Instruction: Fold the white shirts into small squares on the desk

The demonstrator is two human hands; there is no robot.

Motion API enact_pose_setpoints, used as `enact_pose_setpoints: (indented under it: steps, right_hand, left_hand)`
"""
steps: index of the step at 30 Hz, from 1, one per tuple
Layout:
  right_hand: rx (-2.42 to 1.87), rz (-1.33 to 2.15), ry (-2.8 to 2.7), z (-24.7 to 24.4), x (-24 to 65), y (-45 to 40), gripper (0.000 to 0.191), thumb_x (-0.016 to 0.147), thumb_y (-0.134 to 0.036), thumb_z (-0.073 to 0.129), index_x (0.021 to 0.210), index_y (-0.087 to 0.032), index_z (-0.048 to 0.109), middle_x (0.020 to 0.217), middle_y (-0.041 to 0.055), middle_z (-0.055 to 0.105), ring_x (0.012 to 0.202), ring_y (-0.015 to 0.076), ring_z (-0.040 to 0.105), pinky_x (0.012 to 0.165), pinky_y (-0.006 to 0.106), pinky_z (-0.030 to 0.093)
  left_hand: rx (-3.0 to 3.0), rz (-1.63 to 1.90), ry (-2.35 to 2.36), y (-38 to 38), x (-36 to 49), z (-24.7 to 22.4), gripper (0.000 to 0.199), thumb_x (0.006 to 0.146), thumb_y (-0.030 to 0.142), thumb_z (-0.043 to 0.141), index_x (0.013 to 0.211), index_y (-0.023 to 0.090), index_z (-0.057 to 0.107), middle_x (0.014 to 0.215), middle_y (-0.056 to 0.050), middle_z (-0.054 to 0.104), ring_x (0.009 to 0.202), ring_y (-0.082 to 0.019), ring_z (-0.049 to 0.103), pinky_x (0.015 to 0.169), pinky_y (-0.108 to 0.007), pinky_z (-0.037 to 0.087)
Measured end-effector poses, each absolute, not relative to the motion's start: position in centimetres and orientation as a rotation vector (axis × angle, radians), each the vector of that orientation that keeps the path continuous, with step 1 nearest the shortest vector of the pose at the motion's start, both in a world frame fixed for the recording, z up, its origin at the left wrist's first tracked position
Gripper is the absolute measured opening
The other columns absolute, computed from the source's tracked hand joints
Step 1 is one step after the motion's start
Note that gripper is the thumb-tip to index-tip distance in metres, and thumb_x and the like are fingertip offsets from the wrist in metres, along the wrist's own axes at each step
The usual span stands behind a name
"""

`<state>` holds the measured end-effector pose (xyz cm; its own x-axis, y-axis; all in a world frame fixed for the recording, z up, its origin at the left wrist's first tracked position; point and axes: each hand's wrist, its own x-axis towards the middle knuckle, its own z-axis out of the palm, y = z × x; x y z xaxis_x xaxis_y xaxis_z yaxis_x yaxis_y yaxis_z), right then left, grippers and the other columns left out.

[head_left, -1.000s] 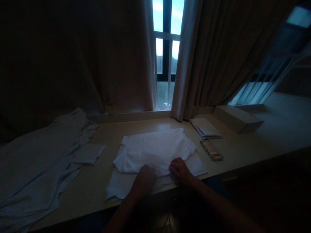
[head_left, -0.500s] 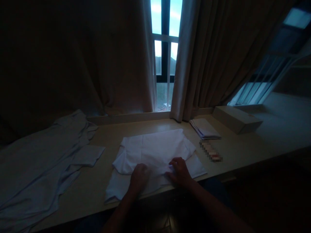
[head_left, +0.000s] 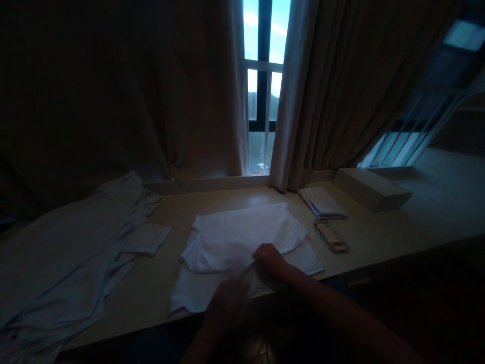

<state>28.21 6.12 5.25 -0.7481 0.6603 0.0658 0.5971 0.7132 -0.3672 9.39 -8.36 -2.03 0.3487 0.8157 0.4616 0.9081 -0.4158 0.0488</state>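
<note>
A white shirt (head_left: 242, 230), partly folded, lies in front of me on the table. Its upper layer is doubled over a wider lower layer that reaches the front edge. My right hand (head_left: 270, 259) rests on the shirt near the middle of the fold, with its fingers curled and closed on the cloth there. Lower and to the left, my left hand (head_left: 229, 298) is smeared by motion over the shirt's front part. Its fingers cannot be made out.
White garments (head_left: 76, 253) are spread in a loose pile on the left of the pale table (head_left: 151, 290). To the right are a folded white cloth (head_left: 323, 203), a pixelated oblong object (head_left: 331, 236) and a box (head_left: 373, 188). Curtains (head_left: 295, 101) hang behind, around a window.
My left hand has come down off the fold toward the table's front edge. My right hand has shifted slightly left, and its fingers have closed more. The view has turned a little left.
</note>
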Motion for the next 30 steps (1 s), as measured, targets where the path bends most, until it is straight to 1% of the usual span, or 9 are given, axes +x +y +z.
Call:
enact_pose_setpoints:
  steps: [3,8,14,16,19,23,27,28,30]
  right_hand:
    - [-1.19,0.661,-2.619,6.9,26.8,9.0,0.02,0.087,-0.02,0.054,0.094,-0.014,0.072,0.096,0.0101,0.071,0.089,0.0186,0.061,0.079,0.028,0.041]
    - [-1.314,0.901,-2.544,9.8,25.8,14.4,0.022,0.085,-0.028,0.06,0.079,-0.011,0.072,0.071,0.0055,0.069,0.062,0.0126,0.058,0.056,0.021,0.037]
    - [-1.348,1.134,-2.487,12.1,25.1,16.3,0.021,0.082,-0.028,0.063,0.074,-0.01,0.07,0.064,0.0031,0.066,0.048,0.0082,0.05,0.047,0.019,0.034]
    - [-1.341,1.156,-2.49,12.3,24.9,16.1,0.019,0.081,-0.027,0.064,0.074,-0.01,0.07,0.066,0.0034,0.067,0.049,0.0085,0.051,0.047,0.019,0.035]
    - [-1.324,1.136,-2.516,12.4,24.7,15.5,0.017,0.081,-0.026,0.065,0.076,-0.012,0.071,0.069,0.0033,0.068,0.055,0.0102,0.055,0.052,0.02,0.038]
    - [-1.347,0.956,-2.533,12.8,25.2,14.1,0.015,0.077,-0.026,0.071,0.086,-0.014,0.07,0.081,0.0041,0.069,0.071,0.0149,0.06,0.063,0.023,0.042]
    - [-1.219,0.494,-2.501,11.6,27.5,10.1,0.037,0.071,-0.027,0.078,0.102,-0.016,0.061,0.102,0.0085,0.062,0.094,0.021,0.055,0.082,0.031,0.042]
    - [-1.15,0.33,-2.477,10.9,28.3,8.4,0.035,0.072,-0.026,0.077,0.101,-0.017,0.059,0.101,0.0086,0.061,0.095,0.0219,0.053,0.084,0.033,0.042]
    - [-1.127,0.144,-2.386,8.9,30.0,4.8,0.02,0.079,-0.021,0.069,0.094,-0.018,0.057,0.095,0.0077,0.058,0.092,0.0222,0.051,0.082,0.034,0.041]
  left_hand:
    - [-2.418,-0.63,-1.564,-8.4,9.5,-1.6,0.035,0.086,0.03,0.056,0.121,0.026,0.057,0.12,-0.01,0.063,0.111,-0.026,0.058,0.095,-0.046,0.048]
    - [-2.425,-0.711,-1.625,-8.3,9.7,-0.7,0.029,0.087,0.034,0.055,0.114,0.026,0.06,0.112,-0.009,0.065,0.103,-0.024,0.06,0.092,-0.045,0.048]
    - [-2.391,-0.774,-1.717,-7.9,10.9,-0.2,0.026,0.089,0.033,0.051,0.111,0.024,0.062,0.099,-0.009,0.068,0.093,-0.023,0.061,0.086,-0.042,0.049]
    - [-2.362,-0.775,-1.746,-7.6,11.7,-0.1,0.028,0.09,0.034,0.05,0.113,0.023,0.062,0.103,-0.01,0.068,0.096,-0.024,0.061,0.087,-0.043,0.048]
    - [-2.263,-0.776,-1.891,-6.9,12.6,0.2,0.039,0.089,0.041,0.051,0.122,0.02,0.058,0.121,-0.012,0.063,0.11,-0.028,0.056,0.094,-0.046,0.043]
    - [-2.258,-0.7,-2.033,-6.0,12.8,0.9,0.047,0.09,0.044,0.049,0.13,0.021,0.053,0.134,-0.012,0.057,0.116,-0.028,0.052,0.095,-0.045,0.04]
    - [-2.289,-0.648,-2.058,-5.7,12.4,1.7,0.05,0.09,0.045,0.047,0.135,0.023,0.05,0.134,-0.011,0.056,0.119,-0.029,0.048,0.095,-0.044,0.038]
    - [-2.302,-0.63,-2.059,-5.6,12.3,1.9,0.05,0.09,0.044,0.047,0.135,0.023,0.05,0.131,-0.011,0.058,0.117,-0.029,0.049,0.095,-0.044,0.038]
    - [-2.337,-0.591,-2.046,-5.5,12.1,2.2,0.044,0.091,0.038,0.046,0.133,0.026,0.052,0.127,-0.011,0.06,0.112,-0.027,0.052,0.093,-0.043,0.038]
